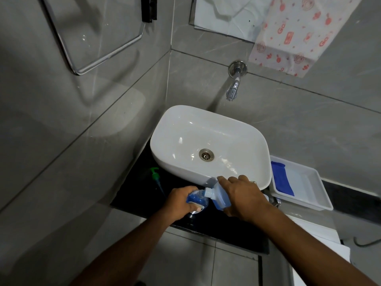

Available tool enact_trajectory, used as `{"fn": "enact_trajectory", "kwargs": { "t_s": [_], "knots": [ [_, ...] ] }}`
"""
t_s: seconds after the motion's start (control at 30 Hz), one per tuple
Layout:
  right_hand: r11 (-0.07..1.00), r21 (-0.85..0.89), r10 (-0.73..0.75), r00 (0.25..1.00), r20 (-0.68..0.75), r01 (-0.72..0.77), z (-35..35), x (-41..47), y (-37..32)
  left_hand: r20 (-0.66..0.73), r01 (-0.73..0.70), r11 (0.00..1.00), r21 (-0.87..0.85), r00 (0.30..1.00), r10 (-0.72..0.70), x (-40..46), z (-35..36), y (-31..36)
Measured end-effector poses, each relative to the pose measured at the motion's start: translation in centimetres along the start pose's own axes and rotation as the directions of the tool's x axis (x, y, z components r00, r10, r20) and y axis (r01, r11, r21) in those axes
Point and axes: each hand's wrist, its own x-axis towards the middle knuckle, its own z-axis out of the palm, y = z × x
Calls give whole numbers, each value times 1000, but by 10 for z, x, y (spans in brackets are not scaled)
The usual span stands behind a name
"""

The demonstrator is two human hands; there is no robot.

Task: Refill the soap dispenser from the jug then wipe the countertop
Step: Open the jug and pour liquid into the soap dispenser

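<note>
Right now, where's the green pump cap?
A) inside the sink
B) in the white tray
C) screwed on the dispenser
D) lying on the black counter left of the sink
D: the pump lies on the counter left of the sink, apart from the dispenser in the left hand; the right hand tilts the jug to the open dispenser.

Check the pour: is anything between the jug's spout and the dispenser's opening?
Nothing visible. The jug, tilted in the right hand, has its threaded spout right at the mouth of the dispenser bottle held by the left hand. The green pump lies aside on the countertop.
</note>
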Motion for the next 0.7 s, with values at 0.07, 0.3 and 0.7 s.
{"fn": "enact_trajectory", "kwargs": {
  "t_s": [0.07, 0.3, 0.7],
  "knots": [
    [1000, -2, 1, 1000, 1, -1, 0, 1, 0, 6, 2, 1000, -4, 1000, -2, 0, 0, 0],
    [1000, -6, -3, 1000, 5, 3, 0, 3, 1, 3, 11, 1000, -20, 1000, -11, 1, 0, -1],
    [1000, -27, -5, 1000, 14, 5, -2, 2, -1, 3, 27, 1000, -3, 1000, -27, 0, 1, -1]
  ]
}}
